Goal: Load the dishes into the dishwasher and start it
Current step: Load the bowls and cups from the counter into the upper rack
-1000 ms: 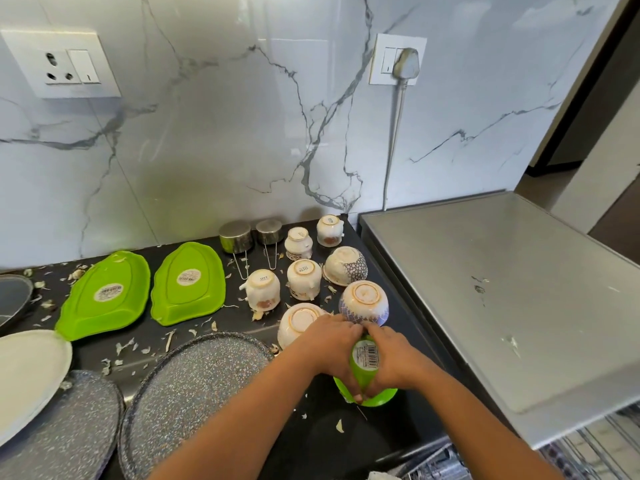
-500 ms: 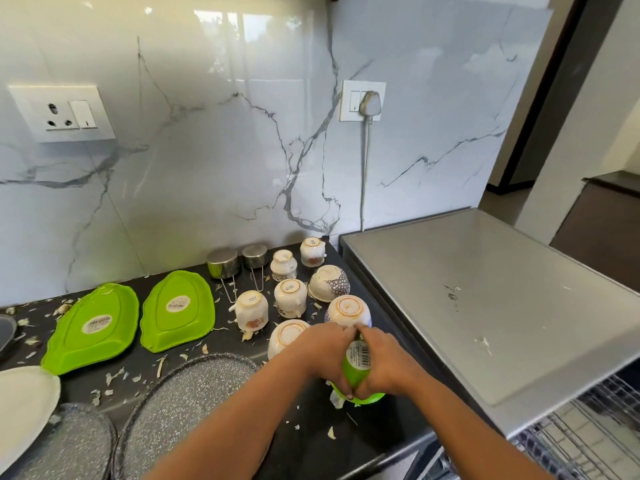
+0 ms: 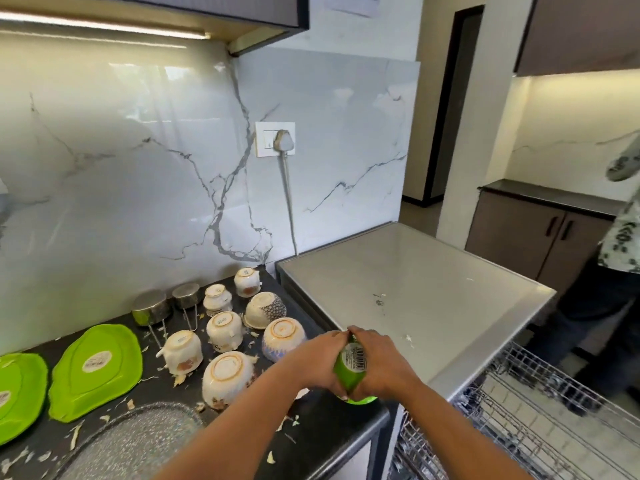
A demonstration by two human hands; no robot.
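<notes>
- Both hands meet at lower centre of the frame, wrapped round an upside-down green cup [image 3: 350,368] with a barcode sticker on it.
- The left hand [image 3: 320,363] has its fingers curled shut on the cup's left side; the right hand [image 3: 379,367] is closed on its right side.
- The cup's rim sits at the right end of the black counter [image 3: 311,438], just beside the steel dishwasher top [image 3: 433,292].
- Left of the hands, a cluster of upturned white cups [image 3: 225,330] and bowls [image 3: 227,377] stands on the counter amid food scraps.
- Two green plates [image 3: 97,370] lie at lower left, a speckled plate [image 3: 138,441] below them.
- A wire rack [image 3: 519,427] shows at lower right.
- A second person [image 3: 620,237] stands at the right edge.
</notes>
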